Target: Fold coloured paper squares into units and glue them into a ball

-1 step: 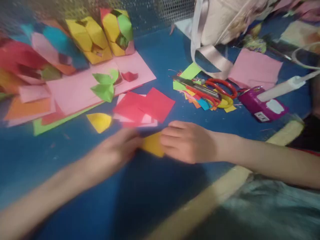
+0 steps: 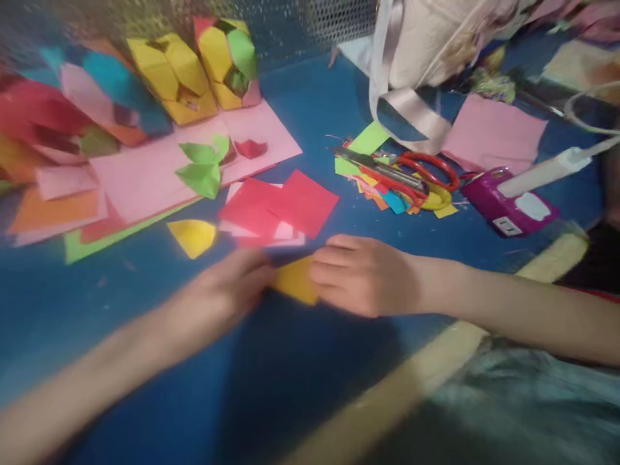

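Your left grip [image 2: 237, 281] and right grip [image 2: 361, 274] both pinch the yellow paper [image 2: 295, 279], fingers closed. Just beyond them lie red sheets [image 2: 306, 205]; scissors [image 2: 404, 177] rest farther right.

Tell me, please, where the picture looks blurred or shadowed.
In the head view, the left hand is smeared, the right hand somewhat clearer; a dark shadow lies on the blue table below them; the red paper at far left looks soft-edged.
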